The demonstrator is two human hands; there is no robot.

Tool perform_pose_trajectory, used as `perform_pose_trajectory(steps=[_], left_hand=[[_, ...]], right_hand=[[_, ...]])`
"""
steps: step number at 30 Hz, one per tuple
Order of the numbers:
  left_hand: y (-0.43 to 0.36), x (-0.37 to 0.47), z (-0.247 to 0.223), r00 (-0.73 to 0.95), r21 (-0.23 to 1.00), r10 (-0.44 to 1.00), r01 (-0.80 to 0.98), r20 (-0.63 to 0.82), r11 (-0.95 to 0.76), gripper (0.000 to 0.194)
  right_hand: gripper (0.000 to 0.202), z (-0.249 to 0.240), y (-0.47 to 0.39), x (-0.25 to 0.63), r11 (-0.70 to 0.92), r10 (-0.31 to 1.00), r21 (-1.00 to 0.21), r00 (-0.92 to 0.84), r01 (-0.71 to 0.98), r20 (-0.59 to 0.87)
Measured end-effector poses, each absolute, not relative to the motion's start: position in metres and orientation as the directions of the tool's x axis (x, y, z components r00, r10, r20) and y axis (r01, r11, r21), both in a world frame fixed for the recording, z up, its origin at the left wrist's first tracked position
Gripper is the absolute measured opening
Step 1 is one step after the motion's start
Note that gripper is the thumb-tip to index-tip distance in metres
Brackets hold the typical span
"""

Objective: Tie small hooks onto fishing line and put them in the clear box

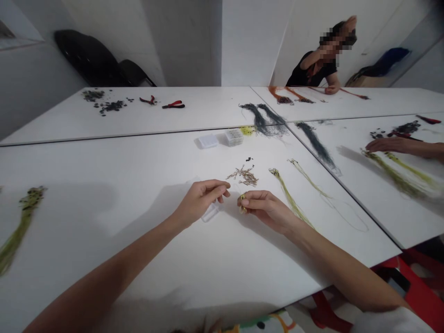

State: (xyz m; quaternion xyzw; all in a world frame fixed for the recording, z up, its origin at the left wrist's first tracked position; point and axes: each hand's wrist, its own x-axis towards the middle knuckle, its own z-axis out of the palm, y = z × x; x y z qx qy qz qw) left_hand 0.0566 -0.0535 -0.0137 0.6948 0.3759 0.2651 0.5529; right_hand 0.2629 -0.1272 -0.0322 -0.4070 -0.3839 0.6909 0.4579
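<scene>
My left hand (208, 193) hovers over the table with thumb and fingertips pressed together; whatever they pinch is too small to make out. Facing it, my right hand (268, 208) grips a small yellow-gold piece (242, 208) between thumb and fingers, with a faint thin strand rising near it. Beneath my left hand lies a clear plastic box (210, 213), partly covered. Just beyond the hands is a loose pile of thin brown-gold metal pieces (245, 175), with a few tiny black bits (249, 159) behind it. Right of my right hand lies a yellow-green bundle of strands (287, 196).
Two clear boxes, one flat (207, 141) and one compartmented (234, 137), stand farther back. Dark strand bundles (265, 120) lie behind them. Red-handled pliers (174, 105) are at the back left. Another person's hand (391, 145) rests at the right; a second person (319, 60) sits opposite.
</scene>
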Motion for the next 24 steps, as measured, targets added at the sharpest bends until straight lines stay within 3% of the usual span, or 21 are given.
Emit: perform_pose_trajectory(steps=[11, 24], left_hand=[[-0.076, 0.064, -0.017, 0.723, 0.952, 0.678, 0.283, -0.132, -0.117, 0.027], [-0.083, 0.075, -0.03, 0.688, 0.988, 0.712, 0.137, -0.142, 0.065, 0.024]], right_hand=[[0.01, -0.039, -0.126, 0.263, -0.24, 0.966, -0.899, -0.181, -0.366, -0.184], [0.011, -0.038, -0.128, 0.254, -0.184, 0.977, -0.893, -0.176, -0.411, -0.12]])
